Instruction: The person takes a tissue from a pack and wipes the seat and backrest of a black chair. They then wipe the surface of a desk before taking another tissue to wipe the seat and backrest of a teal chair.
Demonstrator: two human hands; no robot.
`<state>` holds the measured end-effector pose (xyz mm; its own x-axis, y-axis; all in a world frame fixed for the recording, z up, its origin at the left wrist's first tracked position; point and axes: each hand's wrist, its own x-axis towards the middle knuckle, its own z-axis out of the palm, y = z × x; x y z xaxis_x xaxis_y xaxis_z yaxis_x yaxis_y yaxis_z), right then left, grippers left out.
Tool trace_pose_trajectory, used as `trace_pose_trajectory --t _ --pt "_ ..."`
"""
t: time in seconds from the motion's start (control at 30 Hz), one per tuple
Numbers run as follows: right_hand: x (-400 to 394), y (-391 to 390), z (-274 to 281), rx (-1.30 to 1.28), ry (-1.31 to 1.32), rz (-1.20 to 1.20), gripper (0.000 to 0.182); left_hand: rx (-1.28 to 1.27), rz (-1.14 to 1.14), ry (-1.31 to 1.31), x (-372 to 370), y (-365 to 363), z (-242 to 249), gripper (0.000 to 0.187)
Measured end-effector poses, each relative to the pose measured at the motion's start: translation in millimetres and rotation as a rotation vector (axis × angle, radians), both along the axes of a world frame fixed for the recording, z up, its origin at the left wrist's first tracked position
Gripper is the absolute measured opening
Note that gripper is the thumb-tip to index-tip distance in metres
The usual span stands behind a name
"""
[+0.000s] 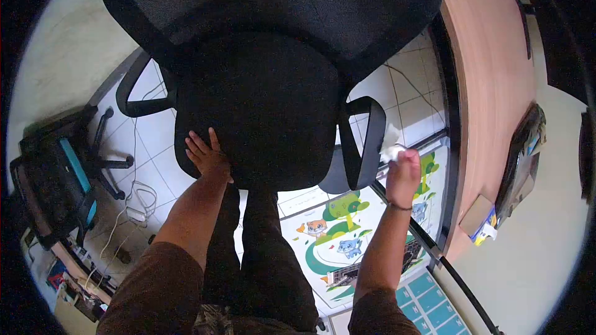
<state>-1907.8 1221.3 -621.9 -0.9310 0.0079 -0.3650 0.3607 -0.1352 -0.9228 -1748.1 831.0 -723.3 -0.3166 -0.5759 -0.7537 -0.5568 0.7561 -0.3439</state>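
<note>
Head view: my right hand pinches a crumpled white wad, likely soft, best bunched; left hand splayed on black fabric seat.

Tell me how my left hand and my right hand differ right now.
Your left hand is spread open on the black chair seat, while your right hand is curled around crumpled white cloth or tissue beside an armrest. A dark wristband shows behind the right hand; none shows behind the left hand. Both hands are ungloved.
</note>
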Motion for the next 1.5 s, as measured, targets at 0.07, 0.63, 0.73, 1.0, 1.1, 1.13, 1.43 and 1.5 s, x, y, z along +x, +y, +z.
trace_pose_trajectory --t 0.07,0.63,0.73,1.0,1.1,1.13,1.43,1.5 --pt "20.9 -12.2 22.5 0.691 0.285 0.311 0.009 -0.012 -0.014 -0.053 -5.6 0.0 3.6 0.161" --pt "108.8 -38.2 -72.7 -0.658 -0.602 -0.472 0.032 0.001 -0.044 -0.019 -2.6 -9.4 4.9 0.163" --pt "63.6 -42.6 -78.1 -0.820 -0.688 -0.383 0.033 -0.004 -0.029 -0.055 -5.5 -11.9 4.6 0.165" --pt "-28.5 -11.0 -142.2 -0.852 -0.609 0.171 0.038 0.018 -0.055 0.030 7.9 -13.7 -4.5 0.166" --pt "-49.5 8.5 -196.2 -0.874 -0.480 0.330 0.040 0.025 -0.055 0.024 5.0 -12.8 -0.2 0.166" --pt "-55.8 14.3 -212.6 -0.886 -0.433 0.365 0.041 0.024 -0.053 0.021 5.2 -12.3 1.2 0.166" --pt "-100.6 -35.3 -77.1 -0.266 0.047 0.317 0.034 0.023 -0.020 0.036 7.6 -7.9 -6.0 0.166" --pt "-99.3 -44.1 -25.2 0.078 0.176 0.355 0.032 0.024 -0.011 0.019 5.5 -8.4 -2.6 0.165"
